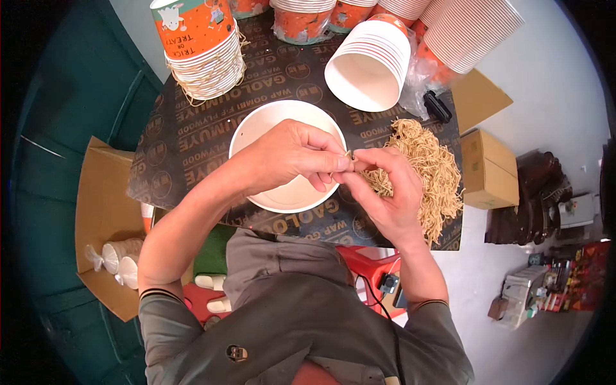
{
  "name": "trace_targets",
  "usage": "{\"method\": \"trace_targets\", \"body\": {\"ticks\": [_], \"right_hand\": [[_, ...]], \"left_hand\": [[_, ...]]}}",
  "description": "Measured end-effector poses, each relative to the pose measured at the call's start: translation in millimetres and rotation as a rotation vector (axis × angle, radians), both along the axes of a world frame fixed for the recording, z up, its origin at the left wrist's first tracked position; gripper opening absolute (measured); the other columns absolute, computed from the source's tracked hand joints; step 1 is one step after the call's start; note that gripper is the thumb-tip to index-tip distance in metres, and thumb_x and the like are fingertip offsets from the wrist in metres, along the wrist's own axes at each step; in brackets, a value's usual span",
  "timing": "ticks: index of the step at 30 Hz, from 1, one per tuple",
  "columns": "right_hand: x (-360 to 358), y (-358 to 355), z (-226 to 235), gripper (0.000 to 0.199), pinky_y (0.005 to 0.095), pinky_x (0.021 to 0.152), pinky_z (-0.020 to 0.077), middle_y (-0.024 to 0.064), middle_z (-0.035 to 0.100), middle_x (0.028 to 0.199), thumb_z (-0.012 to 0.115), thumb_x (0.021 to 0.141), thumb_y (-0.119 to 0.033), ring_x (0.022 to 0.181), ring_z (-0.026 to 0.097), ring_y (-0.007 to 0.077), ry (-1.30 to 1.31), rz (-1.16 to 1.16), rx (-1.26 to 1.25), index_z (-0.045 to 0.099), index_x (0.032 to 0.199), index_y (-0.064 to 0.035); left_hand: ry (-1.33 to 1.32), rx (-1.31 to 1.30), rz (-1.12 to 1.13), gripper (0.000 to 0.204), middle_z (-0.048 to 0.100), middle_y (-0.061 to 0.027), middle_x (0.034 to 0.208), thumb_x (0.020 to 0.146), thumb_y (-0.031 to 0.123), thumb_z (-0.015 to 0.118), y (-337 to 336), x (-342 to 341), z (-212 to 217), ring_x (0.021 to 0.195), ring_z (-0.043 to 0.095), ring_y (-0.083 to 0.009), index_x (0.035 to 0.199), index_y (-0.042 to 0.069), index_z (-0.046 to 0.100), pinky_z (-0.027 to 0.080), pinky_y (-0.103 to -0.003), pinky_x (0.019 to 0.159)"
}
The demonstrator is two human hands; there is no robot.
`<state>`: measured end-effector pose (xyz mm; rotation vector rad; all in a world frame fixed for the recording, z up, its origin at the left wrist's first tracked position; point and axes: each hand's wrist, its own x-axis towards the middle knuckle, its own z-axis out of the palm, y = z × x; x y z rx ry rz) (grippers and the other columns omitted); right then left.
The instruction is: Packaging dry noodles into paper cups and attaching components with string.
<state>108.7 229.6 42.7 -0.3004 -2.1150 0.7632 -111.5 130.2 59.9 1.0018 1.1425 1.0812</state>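
Note:
Over the right rim of a white paper bucket (289,200), my left hand (298,157) and my right hand (391,192) meet fingertip to fingertip. Both are closed in a pinch on a short bit of tan cord (348,154), mostly hidden by the fingers. The bucket stands mouth up on the table, with a small hole showing in its inner wall at the left. A loose heap of tan cords (436,167) lies beside my right hand.
On the dark printed plywood table (276,70), nested orange-and-white buckets with cords (205,64) stand far left. A bucket stack (369,64) lies tipped at the back, near a black object (437,106). Cardboard boxes (491,168) stand right; an open carton (106,212) sits left.

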Motion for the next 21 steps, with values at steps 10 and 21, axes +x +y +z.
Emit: {"method": "trace_targets", "body": {"ticks": [10,21], "right_hand": [[-2,3,-4,0.025,0.036,0.076,0.0589,0.01,0.073,0.104,0.088,0.086,0.005,0.092,0.073,0.0258,0.031,0.04,0.142,0.079,0.108,-0.0037],[-8,-11,-28,0.023,0.0283,0.079,0.0568,0.0083,0.071,0.109,0.088,0.09,0.005,0.094,0.07,0.016,0.043,-0.015,0.053,0.079,0.109,-0.0033]], "left_hand": [[-0.027,0.0,-0.008,0.024,0.082,-0.0084,0.1,0.107,0.022,0.077,-2,-2,-3,0.088,0.076,-0.0124,0.114,-0.001,0.082,0.062,-0.029,0.084],[-0.07,0.071,0.117,0.017,0.08,-0.0068,0.096,0.102,0.015,0.079,0,1,-13,0.087,0.074,-0.0123,0.109,-0.001,0.082,0.062,-0.03,0.082]]}}
